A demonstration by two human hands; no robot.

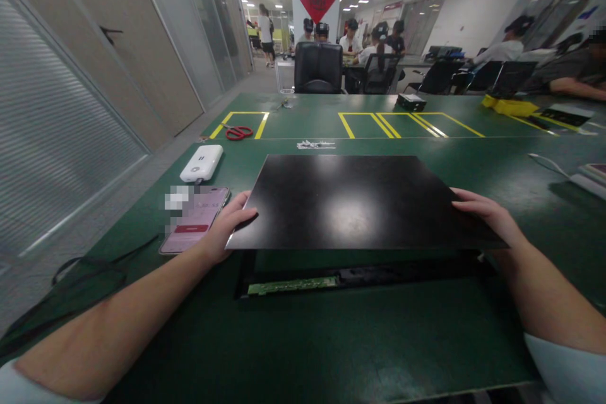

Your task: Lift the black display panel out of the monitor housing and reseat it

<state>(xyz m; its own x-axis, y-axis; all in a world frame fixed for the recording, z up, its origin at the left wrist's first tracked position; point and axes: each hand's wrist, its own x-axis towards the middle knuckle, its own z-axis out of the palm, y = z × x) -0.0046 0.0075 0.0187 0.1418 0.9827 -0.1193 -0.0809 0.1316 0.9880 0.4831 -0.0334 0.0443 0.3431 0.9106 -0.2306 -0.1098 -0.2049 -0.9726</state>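
Head view: the left hand [231, 221] and right hand [487, 218] held a dark panel [341, 202] between them over the green desk [331, 341].
The left fingers grasped the panel's left side, thumb on top; the right fingers grasped its right side likewise, thumb on top, both sets partly hidden beneath. The glossy panel lay nearly flat in their hold, above a thin black frame [402, 273] set toward the desk's near edge; whether the two touched, I could not tell. A green circuit strip [291, 285] ran along the left part of the frame's near bar. Toward the desk's left edge, a phone [201, 211] lay just beside the left hand, with a white device [202, 163] beyond it. Red scissors [239, 132] rested nearer the far left corner, and a small black box [411, 101] sat near the far edge.
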